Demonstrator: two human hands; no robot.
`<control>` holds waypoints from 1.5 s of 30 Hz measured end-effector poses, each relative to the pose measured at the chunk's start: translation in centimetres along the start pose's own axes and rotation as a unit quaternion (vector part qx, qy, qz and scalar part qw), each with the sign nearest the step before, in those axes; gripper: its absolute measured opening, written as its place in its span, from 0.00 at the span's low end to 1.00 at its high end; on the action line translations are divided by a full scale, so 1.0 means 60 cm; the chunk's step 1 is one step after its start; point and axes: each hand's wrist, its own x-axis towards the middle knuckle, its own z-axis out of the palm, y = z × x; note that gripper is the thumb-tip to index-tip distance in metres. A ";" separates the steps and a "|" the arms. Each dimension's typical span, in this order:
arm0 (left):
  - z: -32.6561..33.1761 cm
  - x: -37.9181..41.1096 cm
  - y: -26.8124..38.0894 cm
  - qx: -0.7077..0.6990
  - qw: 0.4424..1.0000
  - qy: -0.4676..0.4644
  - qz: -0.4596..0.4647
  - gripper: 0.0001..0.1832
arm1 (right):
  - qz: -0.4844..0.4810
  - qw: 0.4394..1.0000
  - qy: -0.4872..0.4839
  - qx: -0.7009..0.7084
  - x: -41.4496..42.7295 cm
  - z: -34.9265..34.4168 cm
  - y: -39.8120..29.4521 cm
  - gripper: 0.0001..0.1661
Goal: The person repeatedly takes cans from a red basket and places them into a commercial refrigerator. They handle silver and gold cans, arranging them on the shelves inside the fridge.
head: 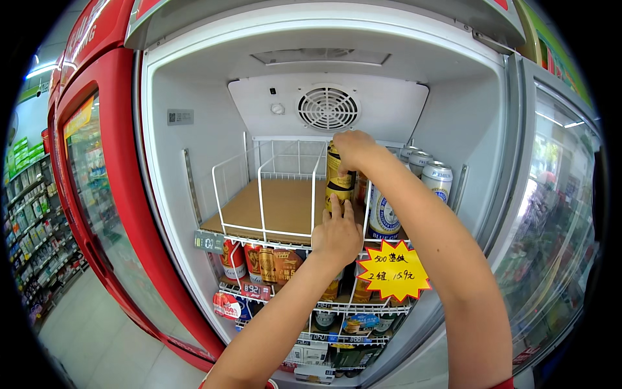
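Observation:
A tall gold and black drinks can (339, 181) stands upright in a lane of the top wire rack, right of the cardboard-covered lanes. My right hand (354, 148) grips its upper part from above, the fingertips partly hidden. The fingers of my left hand (337, 233) rest against the lower front of the can, at the rack's front wires. To the right, beyond a white wire divider, stands a silver and blue beer can (385, 209) with more silver cans (437, 178) behind and beside it.
A brown cardboard sheet (267, 204) lines the top shelf between white wire dividers (262, 199). Lower shelves hold red cans (233, 260), bottles and cartons. A yellow star-shaped sign (394, 270) hangs at the front. A red fridge door (121, 194) stands left, a glass door (549, 209) right.

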 end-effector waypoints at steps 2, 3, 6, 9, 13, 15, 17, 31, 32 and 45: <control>0.002 0.001 0.003 -0.008 1.000 0.004 -0.001 0.29 | 0.006 1.000 -0.005 -0.004 0.001 0.001 0.004 0.39; 0.002 -0.001 0.002 -0.006 1.000 0.006 -0.003 0.29 | 0.005 1.000 -0.008 -0.008 0.002 -0.002 0.001 0.39; 0.003 -0.002 -0.001 0.000 1.000 0.008 -0.007 0.29 | 0.013 1.000 0.014 -0.015 -0.004 -0.002 -0.008 0.33; 0.000 0.000 0.000 0.002 1.000 -0.016 -0.012 0.30 | 0.022 0.999 0.024 -0.023 -0.011 -0.004 -0.013 0.29; -0.004 0.004 0.002 0.005 0.999 -0.043 -0.022 0.30 | 0.031 0.999 0.024 -0.026 -0.012 -0.007 -0.017 0.32; -0.006 0.003 0.004 0.004 0.998 -0.051 -0.027 0.30 | 0.033 0.999 0.025 -0.011 -0.017 -0.005 -0.016 0.32; -0.005 0.005 0.005 -0.003 0.999 -0.048 -0.025 0.30 | 0.031 0.999 0.039 -0.013 -0.024 -0.004 -0.012 0.31; 0.060 -0.385 -0.048 -0.375 0.865 0.316 0.112 0.22 | -0.102 0.879 0.329 0.329 -0.377 0.082 -0.199 0.16; 0.097 -0.450 -0.065 -0.356 0.887 0.286 0.071 0.24 | -0.091 0.850 0.302 0.422 -0.410 0.125 -0.234 0.12; 0.201 -1.156 -0.336 0.146 0.816 -0.324 -0.456 0.35 | -0.249 0.707 -0.279 0.600 -0.579 0.520 -0.721 0.11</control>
